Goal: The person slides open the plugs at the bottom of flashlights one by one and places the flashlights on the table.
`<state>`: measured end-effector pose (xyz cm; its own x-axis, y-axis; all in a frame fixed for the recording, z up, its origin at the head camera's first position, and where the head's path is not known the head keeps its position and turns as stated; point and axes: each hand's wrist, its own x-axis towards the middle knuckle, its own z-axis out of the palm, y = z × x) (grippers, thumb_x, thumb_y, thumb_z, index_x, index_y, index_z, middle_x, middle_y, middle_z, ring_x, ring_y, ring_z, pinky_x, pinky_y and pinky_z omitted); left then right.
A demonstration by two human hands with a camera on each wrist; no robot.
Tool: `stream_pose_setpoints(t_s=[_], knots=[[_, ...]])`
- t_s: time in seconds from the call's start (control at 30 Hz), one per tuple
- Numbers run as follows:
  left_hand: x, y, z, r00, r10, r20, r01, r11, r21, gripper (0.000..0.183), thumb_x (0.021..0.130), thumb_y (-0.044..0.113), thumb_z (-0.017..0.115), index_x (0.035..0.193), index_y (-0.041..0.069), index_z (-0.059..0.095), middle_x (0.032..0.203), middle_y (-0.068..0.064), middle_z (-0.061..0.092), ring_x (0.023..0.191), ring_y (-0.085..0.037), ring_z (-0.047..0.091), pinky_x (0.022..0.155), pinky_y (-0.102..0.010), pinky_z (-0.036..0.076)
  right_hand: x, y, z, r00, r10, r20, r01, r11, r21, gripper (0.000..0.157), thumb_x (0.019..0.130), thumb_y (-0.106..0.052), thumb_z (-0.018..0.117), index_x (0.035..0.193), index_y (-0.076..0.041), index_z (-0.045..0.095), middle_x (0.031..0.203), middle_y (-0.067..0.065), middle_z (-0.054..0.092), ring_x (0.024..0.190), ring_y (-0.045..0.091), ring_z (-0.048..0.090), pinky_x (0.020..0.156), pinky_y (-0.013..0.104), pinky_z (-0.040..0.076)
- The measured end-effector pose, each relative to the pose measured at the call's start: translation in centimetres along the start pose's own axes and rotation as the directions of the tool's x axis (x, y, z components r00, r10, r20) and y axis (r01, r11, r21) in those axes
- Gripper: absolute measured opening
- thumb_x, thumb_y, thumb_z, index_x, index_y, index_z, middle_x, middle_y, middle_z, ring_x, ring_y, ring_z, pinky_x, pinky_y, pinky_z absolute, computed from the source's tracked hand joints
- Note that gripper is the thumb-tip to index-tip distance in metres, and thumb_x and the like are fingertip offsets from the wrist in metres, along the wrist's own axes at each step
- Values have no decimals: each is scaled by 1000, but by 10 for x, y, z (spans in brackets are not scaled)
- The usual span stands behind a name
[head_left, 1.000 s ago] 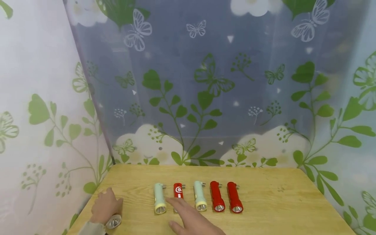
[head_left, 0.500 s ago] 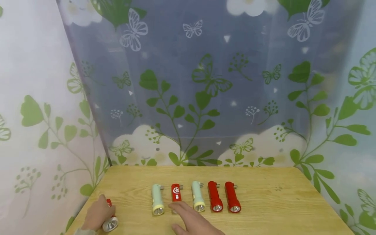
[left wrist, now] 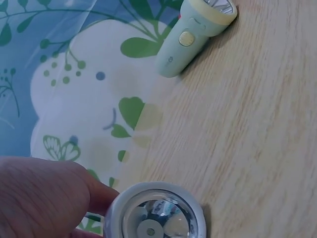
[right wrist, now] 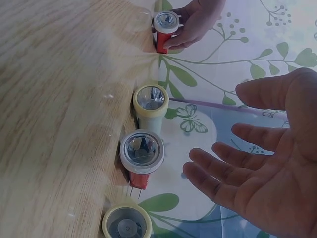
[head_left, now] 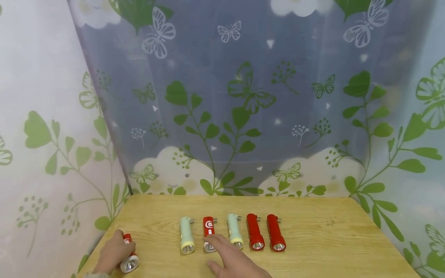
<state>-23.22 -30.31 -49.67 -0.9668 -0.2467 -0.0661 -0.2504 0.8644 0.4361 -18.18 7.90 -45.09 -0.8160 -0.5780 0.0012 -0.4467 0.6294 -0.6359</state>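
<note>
My left hand (head_left: 114,253) grips a red flashlight (head_left: 129,264) with a white-rimmed head at the table's left side. Its lens faces me, and the hand covers part of its red body. In the right wrist view, thumb and fingers sit on either side of that flashlight (right wrist: 165,38). My right hand (head_left: 238,259) is held with fingers extended and apart, nothing in it. From the head view it overlaps the lower ends of a red flashlight with a white logo (head_left: 209,223) and a mint flashlight (head_left: 233,227).
Another mint flashlight (head_left: 186,231) lies at the row's left end. Two plain red flashlights, the nearer-to-middle one (head_left: 255,231) and the outer one (head_left: 276,233), lie at its right. The wooden table (head_left: 333,247) meets a leaf-printed curtain (head_left: 222,96) at the back.
My left hand has moved slightly left and toward me with the red flashlight, showing more of its body. My right hand has shifted slightly, uncovering the logo flashlight's lens; its fingers stay extended.
</note>
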Motion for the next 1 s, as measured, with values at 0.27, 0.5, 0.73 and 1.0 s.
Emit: stream_pose_setpoints(t_s=[0.27,0.5,0.73,1.0], knots=[[-4,3,1,999,25,-39,-25,1000,-14,61,74,29,58,120,-6,39,90,-21,60,71,-25,56,53,-32,40,2,5,-4,996,-53,-68,50,998,-47,50,89,-42,50,135,-37,29,141,-11,36,128,14,40,99,41,41],[-12,15,0,997,29,-73,-31,999,-28,60,77,29,57,124,-2,37,96,-24,60,72,-25,57,53,-32,41,3,5,-13,990,-69,-123,63,996,-57,54,89,-49,45,138,-35,26,143,-9,34,131,17,38,102,43,39],[-19,33,0,973,103,-207,-109,994,-16,57,77,27,59,125,2,41,97,-24,62,73,-27,60,52,-34,41,6,7,-25,990,-56,-133,54,998,-23,54,88,-58,38,137,-38,25,143,-10,33,132,17,36,103,45,37],[-30,57,3,969,112,-219,-131,989,-71,58,78,31,61,127,9,41,84,-13,65,62,-16,56,48,-27,37,13,10,-34,985,-69,-156,68,998,-13,48,90,-41,49,134,-36,31,137,-12,40,126,14,41,100,43,40]])
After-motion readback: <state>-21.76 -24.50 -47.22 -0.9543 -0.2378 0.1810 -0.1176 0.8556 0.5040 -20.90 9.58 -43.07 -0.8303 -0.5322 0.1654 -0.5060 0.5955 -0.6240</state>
